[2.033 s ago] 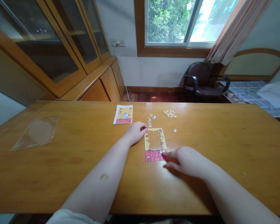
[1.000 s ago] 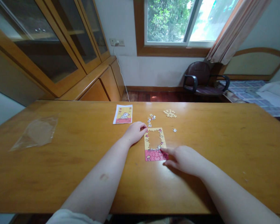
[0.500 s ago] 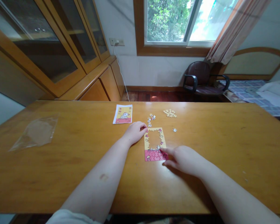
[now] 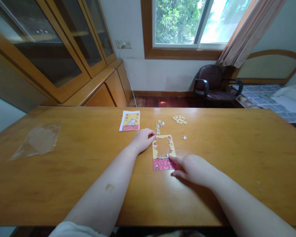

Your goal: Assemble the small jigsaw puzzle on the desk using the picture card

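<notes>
A small jigsaw puzzle [image 4: 163, 153] lies on the wooden table [image 4: 88, 171], with a yellow border, a pink bottom band and a hollow middle. My left hand [image 4: 142, 140] rests curled against the puzzle's top left corner, steadying it. My right hand [image 4: 193, 168] sits at the lower right corner, its index fingertip pressing near a piece where the yellow and pink parts meet; the other fingers are loosely curled. Loose pieces [image 4: 160, 126] lie just beyond the puzzle, with another small heap [image 4: 180, 120] and a single piece [image 4: 185, 137] to the right.
A picture card [image 4: 130, 120] showing the puzzle's image lies at the back left of the puzzle. A clear plastic bag [image 4: 38, 140] lies at the table's far left. Beyond the table stand a dark armchair [image 4: 213, 85], wooden cabinets [image 4: 71, 49] and a bed [image 4: 276, 98].
My right hand has shifted slightly up and left along the puzzle's lower right edge, its fingertip now at the yellow-pink join. My left hand has not moved.
</notes>
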Available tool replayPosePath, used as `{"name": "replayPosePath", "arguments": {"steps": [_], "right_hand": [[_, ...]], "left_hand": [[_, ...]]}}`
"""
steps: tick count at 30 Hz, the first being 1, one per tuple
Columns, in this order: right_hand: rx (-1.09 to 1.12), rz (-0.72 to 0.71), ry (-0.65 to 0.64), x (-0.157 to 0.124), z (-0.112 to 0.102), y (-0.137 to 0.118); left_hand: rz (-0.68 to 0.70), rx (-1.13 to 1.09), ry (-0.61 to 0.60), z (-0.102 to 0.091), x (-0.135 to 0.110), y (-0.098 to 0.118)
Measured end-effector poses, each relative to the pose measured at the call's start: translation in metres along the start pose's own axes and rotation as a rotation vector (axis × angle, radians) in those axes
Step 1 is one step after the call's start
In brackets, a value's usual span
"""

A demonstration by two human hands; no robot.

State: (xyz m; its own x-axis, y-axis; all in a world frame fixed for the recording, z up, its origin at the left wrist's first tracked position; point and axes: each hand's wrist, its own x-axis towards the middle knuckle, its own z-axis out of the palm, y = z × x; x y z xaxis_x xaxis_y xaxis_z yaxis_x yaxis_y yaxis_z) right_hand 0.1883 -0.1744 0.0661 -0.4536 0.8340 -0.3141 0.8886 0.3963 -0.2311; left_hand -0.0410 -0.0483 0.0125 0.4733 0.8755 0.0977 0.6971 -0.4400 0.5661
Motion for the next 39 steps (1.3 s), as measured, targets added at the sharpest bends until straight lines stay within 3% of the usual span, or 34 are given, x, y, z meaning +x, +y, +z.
{"name": "replayPosePath", "arguments": {"steps": [36, 39], "right_hand": [[0.050, 0.040, 0.012, 0.0047, 0.0040, -0.0016], [0.075, 0.065, 0.056, 0.0075, 0.0044, 0.0026]], "left_hand": [[-0.005, -0.004, 0.004, 0.0007, 0.0001, -0.0007], [-0.006, -0.008, 0.005, 0.0008, -0.0002, -0.0012]]}}
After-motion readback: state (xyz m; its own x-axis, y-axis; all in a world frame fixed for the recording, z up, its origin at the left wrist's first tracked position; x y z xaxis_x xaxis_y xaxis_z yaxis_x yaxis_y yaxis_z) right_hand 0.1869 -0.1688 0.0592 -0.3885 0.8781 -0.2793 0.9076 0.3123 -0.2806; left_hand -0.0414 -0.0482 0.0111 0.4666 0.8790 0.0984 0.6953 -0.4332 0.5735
